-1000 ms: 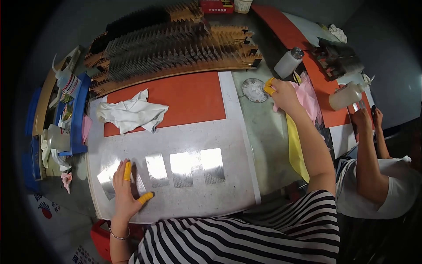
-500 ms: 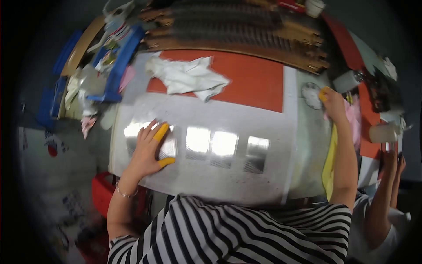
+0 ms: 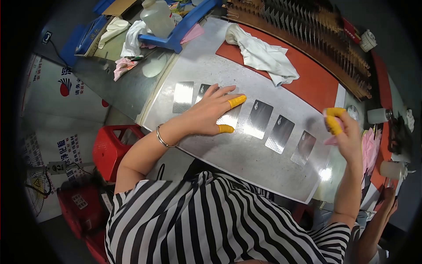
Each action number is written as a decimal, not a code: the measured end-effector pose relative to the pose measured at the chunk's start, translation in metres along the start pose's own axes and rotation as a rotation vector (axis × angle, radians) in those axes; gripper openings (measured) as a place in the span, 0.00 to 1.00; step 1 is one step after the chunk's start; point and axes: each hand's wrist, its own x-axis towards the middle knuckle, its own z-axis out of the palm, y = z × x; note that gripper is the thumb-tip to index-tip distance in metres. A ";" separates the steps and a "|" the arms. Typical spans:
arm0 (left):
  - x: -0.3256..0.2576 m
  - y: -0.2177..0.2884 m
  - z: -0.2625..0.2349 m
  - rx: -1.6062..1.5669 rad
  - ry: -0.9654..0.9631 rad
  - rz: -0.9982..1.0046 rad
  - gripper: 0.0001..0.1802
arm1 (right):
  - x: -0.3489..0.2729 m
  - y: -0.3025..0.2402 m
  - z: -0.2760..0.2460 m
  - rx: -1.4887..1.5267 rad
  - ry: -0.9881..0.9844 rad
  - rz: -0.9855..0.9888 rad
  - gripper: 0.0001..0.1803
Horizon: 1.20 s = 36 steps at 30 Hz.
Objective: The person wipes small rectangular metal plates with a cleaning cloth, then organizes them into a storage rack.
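Shiny metal cards (image 3: 259, 119), several of them with a fine pattern at one end, lie in a row on the grey worktop (image 3: 211, 143). My left hand (image 3: 203, 113) rests palm down over the cards on the left of the row, fingers spread, partly hiding two of them. Yellow finger covers sit on its thumb and one finger. Beyond the right end of the row, my right hand (image 3: 347, 134) is closed around a small pink cloth (image 3: 331, 140), raised off the worktop. Two of its fingertips wear yellow covers too.
A white cloth (image 3: 263, 53) lies on a red-orange mat (image 3: 307, 83); toothed brown racks (image 3: 303, 37) stand behind. A plastic bottle (image 3: 158, 20) and blue tray (image 3: 195, 20) are at far left. Right: a round dish (image 3: 352, 113), a bottle (image 3: 379, 115), another person's arm (image 3: 380, 220).
The view has turned. My right hand has come away from the round dish toward the row of cards, pink cloth in its fingers. My left hand stays spread on the cards.
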 end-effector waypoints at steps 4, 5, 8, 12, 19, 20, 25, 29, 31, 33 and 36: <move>-0.022 0.012 0.000 -0.090 0.136 -0.048 0.38 | 0.024 -0.034 0.099 -0.232 -0.279 -0.108 0.10; -0.035 0.018 0.003 -0.146 0.162 -0.117 0.35 | 0.031 -0.029 0.113 -0.286 -0.260 -0.181 0.09; -0.072 0.031 0.020 -0.259 0.188 -0.096 0.31 | 0.057 -0.018 0.141 -0.356 -0.235 -0.309 0.08; -0.079 0.034 0.030 -0.143 0.154 -0.111 0.32 | 0.081 -0.001 0.166 -0.525 -0.293 -0.426 0.06; -0.078 0.028 0.035 -0.045 0.151 -0.097 0.30 | 0.074 0.000 0.175 -0.523 -0.356 -0.605 0.04; -0.078 0.030 0.034 -0.033 0.160 -0.083 0.29 | 0.079 0.000 0.174 -0.547 -0.280 -0.590 0.05; -0.077 0.028 0.041 -0.041 0.222 -0.042 0.29 | 0.051 -0.021 0.183 -0.526 -0.556 -0.607 0.05; -0.076 0.034 0.039 -0.055 0.250 0.010 0.28 | 0.099 -0.007 0.180 -0.578 -0.273 -0.548 0.06; -0.077 0.028 0.039 -0.046 0.263 0.005 0.28 | 0.094 -0.011 0.185 -0.569 -0.341 -0.585 0.06; -0.077 0.029 0.041 -0.060 0.241 0.012 0.27 | 0.071 -0.015 0.191 -0.520 -0.502 -0.657 0.05; -0.073 0.026 0.038 -0.022 0.225 0.031 0.23 | 0.090 -0.015 0.183 -0.525 -0.379 -0.642 0.05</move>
